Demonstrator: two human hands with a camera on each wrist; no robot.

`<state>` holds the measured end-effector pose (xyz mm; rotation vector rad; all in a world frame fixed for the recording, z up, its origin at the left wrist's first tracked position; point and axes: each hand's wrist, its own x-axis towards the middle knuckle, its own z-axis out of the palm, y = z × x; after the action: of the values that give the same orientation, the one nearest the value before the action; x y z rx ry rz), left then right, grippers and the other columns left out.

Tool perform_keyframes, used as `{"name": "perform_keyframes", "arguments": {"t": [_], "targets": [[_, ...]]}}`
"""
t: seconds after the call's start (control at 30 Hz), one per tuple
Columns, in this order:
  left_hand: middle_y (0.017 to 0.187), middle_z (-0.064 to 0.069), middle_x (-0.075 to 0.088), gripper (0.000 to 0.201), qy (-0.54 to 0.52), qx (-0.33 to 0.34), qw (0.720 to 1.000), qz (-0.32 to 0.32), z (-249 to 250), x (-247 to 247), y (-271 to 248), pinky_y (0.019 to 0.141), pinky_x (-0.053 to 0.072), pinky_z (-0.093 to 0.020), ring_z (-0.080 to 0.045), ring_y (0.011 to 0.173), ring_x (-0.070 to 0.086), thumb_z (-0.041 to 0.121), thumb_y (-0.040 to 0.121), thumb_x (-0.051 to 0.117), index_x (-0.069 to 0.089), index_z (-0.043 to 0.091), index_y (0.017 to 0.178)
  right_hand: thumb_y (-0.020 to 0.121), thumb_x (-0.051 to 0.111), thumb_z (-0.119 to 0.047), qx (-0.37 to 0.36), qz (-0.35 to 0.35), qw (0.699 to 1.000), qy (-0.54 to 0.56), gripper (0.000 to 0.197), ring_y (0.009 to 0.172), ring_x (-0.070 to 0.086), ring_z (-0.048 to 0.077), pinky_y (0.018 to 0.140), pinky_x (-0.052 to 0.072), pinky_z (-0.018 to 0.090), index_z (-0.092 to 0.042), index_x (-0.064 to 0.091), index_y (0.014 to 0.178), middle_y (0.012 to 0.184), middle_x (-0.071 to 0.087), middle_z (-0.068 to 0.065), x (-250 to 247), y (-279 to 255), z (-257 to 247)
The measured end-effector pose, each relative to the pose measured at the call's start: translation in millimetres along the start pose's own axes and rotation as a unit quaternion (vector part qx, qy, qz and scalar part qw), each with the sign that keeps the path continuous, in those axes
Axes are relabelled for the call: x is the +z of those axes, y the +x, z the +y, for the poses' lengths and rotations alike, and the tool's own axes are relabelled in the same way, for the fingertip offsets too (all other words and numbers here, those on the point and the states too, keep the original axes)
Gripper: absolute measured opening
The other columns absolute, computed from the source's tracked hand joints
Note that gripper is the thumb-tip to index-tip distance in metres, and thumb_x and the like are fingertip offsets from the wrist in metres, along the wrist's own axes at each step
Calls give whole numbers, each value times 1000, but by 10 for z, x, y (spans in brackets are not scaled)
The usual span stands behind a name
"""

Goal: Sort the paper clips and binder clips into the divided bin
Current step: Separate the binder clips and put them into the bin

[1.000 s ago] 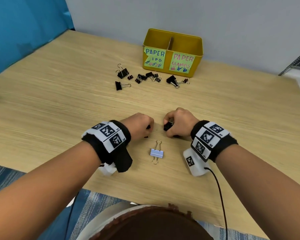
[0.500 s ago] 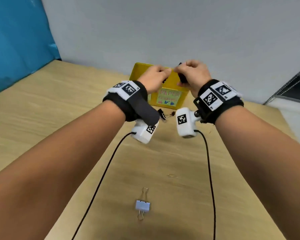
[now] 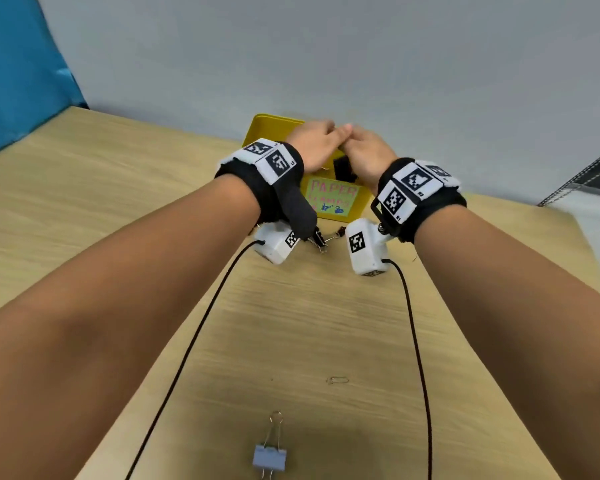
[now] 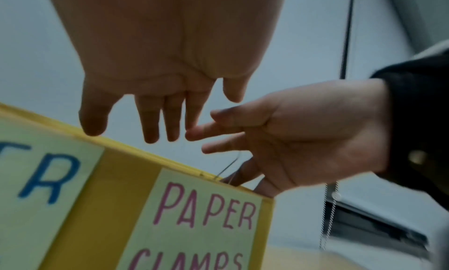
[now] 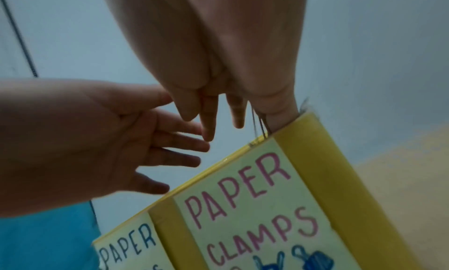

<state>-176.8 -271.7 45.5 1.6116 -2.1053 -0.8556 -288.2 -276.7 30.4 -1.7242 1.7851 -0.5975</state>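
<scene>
The yellow divided bin [image 3: 264,123] stands at the back of the table, with a "PAPER CLAMPS" label [image 3: 331,199] on its right half. Both hands hover over that half. My left hand [image 3: 312,143] has straight, spread fingers and holds nothing, as the left wrist view [image 4: 165,120] shows. My right hand [image 3: 368,152] is spread too [image 5: 213,110], its little finger dipping behind the rim. A black binder clip [image 3: 343,169] shows just below the hands at the bin's mouth, and its wire handles [image 4: 228,168] stick up at the rim. No finger grips it.
A lilac binder clip [image 3: 269,457] lies near the table's front edge, with a wire paper clip [image 3: 336,380] beyond it. Black binder clips [image 3: 317,240] lie in front of the bin. Two black cables [image 3: 194,337] trail from the wrist cameras across the table.
Both hands carried black clips from the table's middle up to the bin. Their fingers have since straightened and the clips have left them, above the right compartment.
</scene>
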Motion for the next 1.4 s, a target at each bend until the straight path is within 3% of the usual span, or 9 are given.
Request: {"name": "perform_keyframes", "arguments": {"t": [0.13, 0.27, 0.4, 0.5, 0.7, 0.83, 1.07, 1.3, 1.4], "targets": [[126, -16, 51, 39, 74, 74, 991, 80, 13, 26, -384, 101, 39, -36, -31, 121, 47, 31, 96, 42, 48, 6, 126, 92, 40, -12, -51, 38, 987, -151, 42, 140, 33, 28, 112, 25, 28, -19, 56, 130, 151, 33, 12, -79, -231, -65], [95, -4, 49, 27, 72, 94, 993, -5, 20, 60, -1102, 70, 36, -28, -25, 85, 51, 30, 90, 55, 47, 12, 108, 87, 48, -18, -66, 180, 970, -151, 28, 118, 51, 30, 99, 38, 29, -16, 68, 107, 124, 54, 15, -56, -630, 5], [94, -1, 51, 34, 245, 102, 924, -274, -35, 293, -1828, 67, 38, -29, -21, 85, 51, 29, 84, 65, 48, 16, 110, 82, 62, -26, 5, 80, 982, -168, 25, 107, 58, 27, 85, 46, 30, -18, 66, 106, 117, 62, 12, 67, -989, 274], [107, -4, 57, 54, 252, 92, 866, -422, -96, 471, -2168, 66, 43, -27, -19, 90, 52, 44, 72, 73, 49, 15, 110, 76, 70, -34, 58, -32, 980, -185, 55, 120, 51, 29, 98, 42, 35, -20, 55, 127, 133, 50, 15, 159, -1124, 422], [132, -9, 44, 88, 418, 144, 779, -444, -158, 754, -2445, 69, 41, -30, -24, 106, 54, 35, 74, 76, 26, 11, 142, 77, 70, -33, 60, -69, 973, -212, 82, 135, 37, 34, 110, 36, 43, -25, 28, 147, 150, 26, 15, 395, -1107, 405], [117, -8, 56, 48, 402, 138, 815, -393, -364, 793, -2277, 48, 35, -23, -18, 81, 51, 31, 90, 60, 45, 8, 129, 78, 68, -37, 43, -62, 967, -245, 84, 134, 37, 35, 110, 38, 45, -29, 23, 147, 149, 26, 13, 567, -975, 338], [115, -11, 60, 32, 407, 111, 842, -336, -463, 576, -1726, 70, 41, -26, -17, 85, 47, 19, 90, 58, 55, 5, 118, 90, 48, -49, 26, -130, 920, -367, 62, 135, 32, 40, 112, 30, 47, -34, 25, 145, 148, 30, 14, 724, -743, 248], [95, -2, 51, 29, 376, 47, 875, -302, -520, 357, -1269, 52, 38, -21, -12, 65, 47, 24, 85, 63, 56, 12, 110, 88, 56, -12, -23, -129, 949, -286, 28, 117, 49, 32, 102, 41, 38, -20, 61, 115, 114, 53, 9, 734, -769, 329], [94, -3, 53, 23, 322, 26, 907, -271, -468, 230, -1055, 44, 35, -20, -9, 56, 43, 20, 84, 65, 55, 14, 103, 87, 55, -10, -42, -143, 940, -306, 26, 114, 53, 29, 97, 40, 34, -15, 64, 111, 119, 58, 11, 680, -813, 329]]}}
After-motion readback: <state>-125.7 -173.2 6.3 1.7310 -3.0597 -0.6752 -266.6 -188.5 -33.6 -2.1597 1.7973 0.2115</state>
